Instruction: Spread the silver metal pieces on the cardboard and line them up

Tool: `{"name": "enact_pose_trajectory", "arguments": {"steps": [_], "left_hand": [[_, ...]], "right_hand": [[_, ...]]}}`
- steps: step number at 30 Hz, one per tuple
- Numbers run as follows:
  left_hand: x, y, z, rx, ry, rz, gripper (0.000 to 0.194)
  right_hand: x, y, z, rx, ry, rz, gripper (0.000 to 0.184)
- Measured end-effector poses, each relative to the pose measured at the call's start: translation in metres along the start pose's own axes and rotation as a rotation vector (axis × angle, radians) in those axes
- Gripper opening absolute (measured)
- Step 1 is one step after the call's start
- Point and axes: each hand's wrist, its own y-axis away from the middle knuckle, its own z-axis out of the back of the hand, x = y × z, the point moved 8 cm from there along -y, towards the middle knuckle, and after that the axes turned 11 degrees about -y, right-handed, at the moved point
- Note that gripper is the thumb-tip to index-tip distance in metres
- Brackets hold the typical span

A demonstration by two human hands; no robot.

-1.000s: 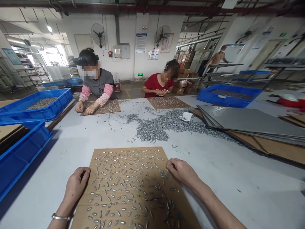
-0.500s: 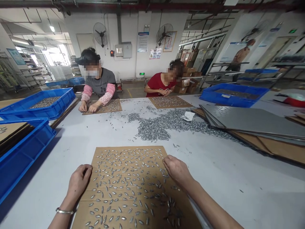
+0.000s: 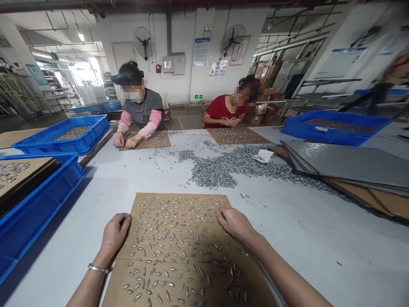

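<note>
A brown cardboard sheet (image 3: 182,251) lies in front of me, covered with small spindle-shaped metal pieces (image 3: 175,230). Most lie spaced apart; toward the near right several are bunched together. My left hand (image 3: 115,232) is closed at the sheet's left edge, thumb against curled fingers, and seems to grip that edge. Over the upper right part of the sheet, my right hand (image 3: 234,222) is closed with its fingertips pinched low among the pieces. What sits between those fingertips is hidden.
Beyond the sheet spreads a heap of loose metal pieces (image 3: 214,172) with a white scrap (image 3: 262,156) on it. Blue trays (image 3: 65,187) stand at left, another blue tray (image 3: 332,138) at back right. Grey plates (image 3: 348,164) are stacked at right. Two co-workers sit opposite with their own sheets.
My right hand has shifted from the sheet's right edge inward over the pieces. My left hand stays at the left edge. The view has turned slightly right; a person in the background walks rightward.
</note>
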Motion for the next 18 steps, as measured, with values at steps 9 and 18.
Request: {"name": "enact_pose_trajectory", "arguments": {"steps": [9,18], "left_hand": [[-0.122,0.002,0.020,0.026,0.007,-0.391,0.028],[-0.264,0.004,-0.093,0.329,-0.355,-0.779,0.023]], "right_hand": [[0.000,0.005,0.010,-0.058,0.016,-0.068,0.020],[0.046,0.008,-0.007,-0.022,-0.104,0.220,0.022]]}}
